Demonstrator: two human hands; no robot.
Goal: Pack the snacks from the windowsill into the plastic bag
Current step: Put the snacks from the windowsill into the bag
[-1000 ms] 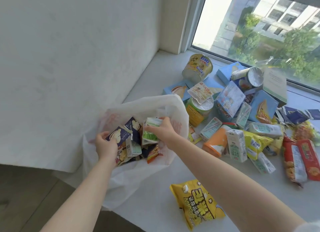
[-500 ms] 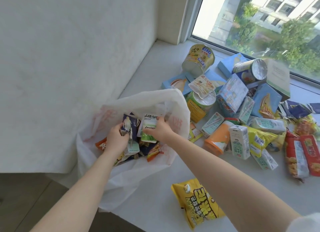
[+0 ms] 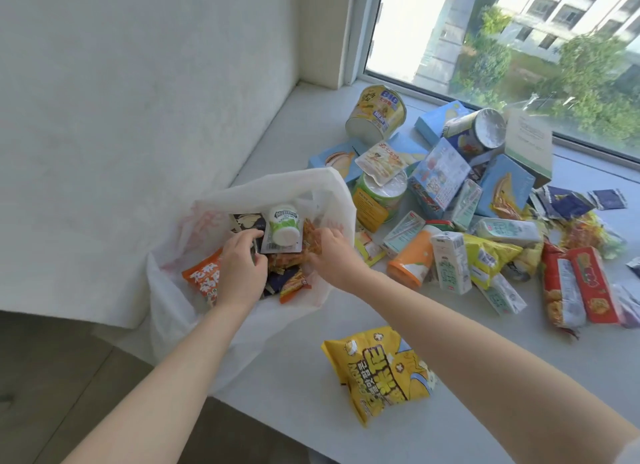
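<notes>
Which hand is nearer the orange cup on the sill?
Right. The right hand is at the bag's mouth, just left of the orange cup; the left hand is farther left, over the snacks in the bag.

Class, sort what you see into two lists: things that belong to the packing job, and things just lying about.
Job: bag, pouch in it, popcorn bag, noodle cup, orange cup, snack pile, windowsill, left hand, right hand.
Just there: wall, window, floor, trees.
</notes>
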